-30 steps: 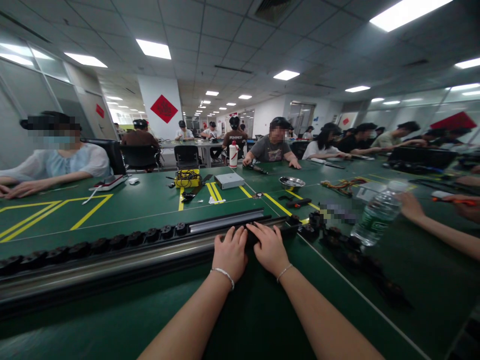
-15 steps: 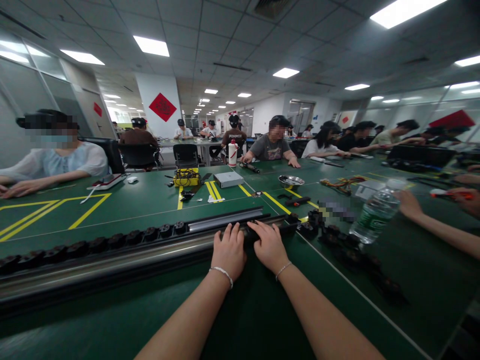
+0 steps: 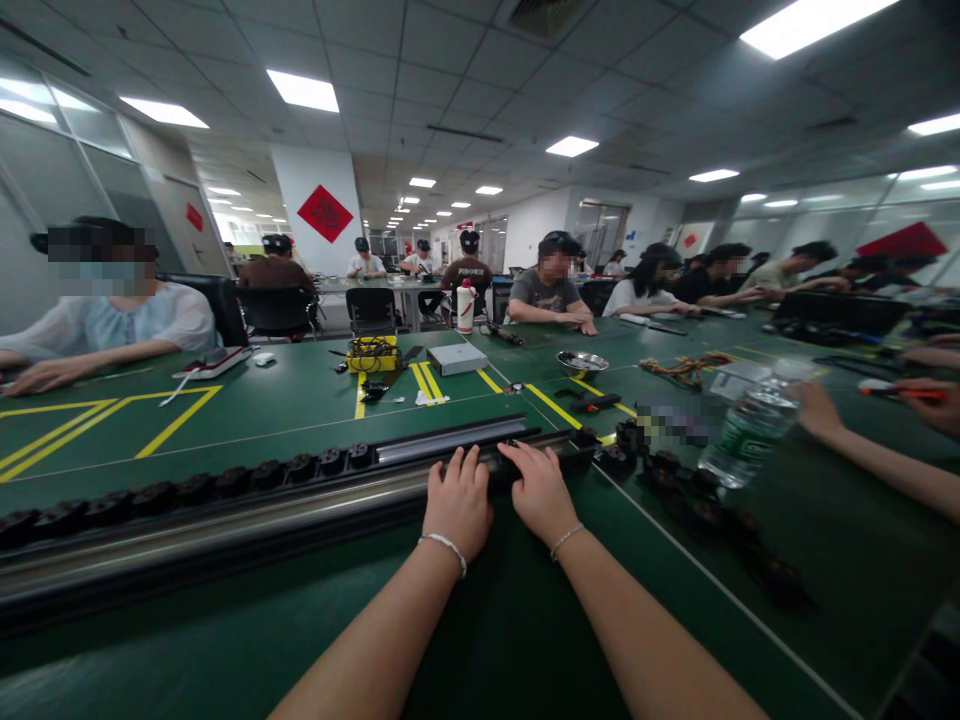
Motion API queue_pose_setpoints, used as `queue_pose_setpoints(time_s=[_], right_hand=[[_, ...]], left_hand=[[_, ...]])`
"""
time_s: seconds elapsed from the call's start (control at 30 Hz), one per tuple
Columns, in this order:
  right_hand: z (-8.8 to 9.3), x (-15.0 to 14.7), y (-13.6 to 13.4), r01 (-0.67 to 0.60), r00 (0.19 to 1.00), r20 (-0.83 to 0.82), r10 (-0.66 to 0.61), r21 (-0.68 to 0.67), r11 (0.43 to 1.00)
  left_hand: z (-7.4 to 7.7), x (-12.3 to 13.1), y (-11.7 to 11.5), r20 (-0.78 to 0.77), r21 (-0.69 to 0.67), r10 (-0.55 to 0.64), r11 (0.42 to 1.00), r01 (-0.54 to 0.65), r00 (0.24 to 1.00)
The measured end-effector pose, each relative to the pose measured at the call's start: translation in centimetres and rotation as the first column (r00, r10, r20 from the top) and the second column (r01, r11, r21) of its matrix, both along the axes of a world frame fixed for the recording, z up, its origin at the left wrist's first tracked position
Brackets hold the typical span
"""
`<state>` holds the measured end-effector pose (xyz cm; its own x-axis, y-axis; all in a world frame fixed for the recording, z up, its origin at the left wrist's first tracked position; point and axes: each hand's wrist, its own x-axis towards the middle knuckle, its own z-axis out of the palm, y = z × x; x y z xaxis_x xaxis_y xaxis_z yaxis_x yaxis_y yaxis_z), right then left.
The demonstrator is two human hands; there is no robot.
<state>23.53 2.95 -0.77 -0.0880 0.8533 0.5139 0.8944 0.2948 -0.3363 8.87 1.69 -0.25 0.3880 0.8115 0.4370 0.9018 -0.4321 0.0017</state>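
Note:
A long black rail (image 3: 225,520) with a shiny metal strip runs from the left edge to the middle of the green table. My left hand (image 3: 457,505) rests on the rail near its right end, palm down, fingers slightly spread. Just right of it, my right hand (image 3: 541,495) lies on the same rail, its index finger stretched toward the left. Neither hand wraps round anything. Behind the metal strip is a row of black round parts (image 3: 232,482). More black parts (image 3: 709,510) lie in a chain to the right.
A water bottle (image 3: 750,425) stands at the right, near another person's hand (image 3: 819,410). Farther back are a metal bowl (image 3: 582,363), a grey box (image 3: 457,358), a yellow object with cables (image 3: 373,353) and a red-and-white flask (image 3: 465,308). People sit around the table.
The person across the table has drawn one hand back from a dark object and brought both hands together. My hands have barely moved.

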Motion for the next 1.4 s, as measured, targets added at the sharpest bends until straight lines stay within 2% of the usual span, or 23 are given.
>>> queue_pose_setpoints(time_s=[0.6, 1.4], right_hand=[[-0.06, 0.17, 0.02, 0.058, 0.998, 0.007, -0.058, 0.015, 0.998], [0.06, 0.06, -0.31, 0.092, 0.983, 0.162, -0.089, -0.005, 0.996]], left_hand=[[0.08, 0.01, -0.04, 0.011, -0.012, 0.004, 1.0, -0.004, 1.0], [-0.06, -0.09, 0.02, 0.008, -0.024, -0.01, 1.0, 0.01, 1.0]])
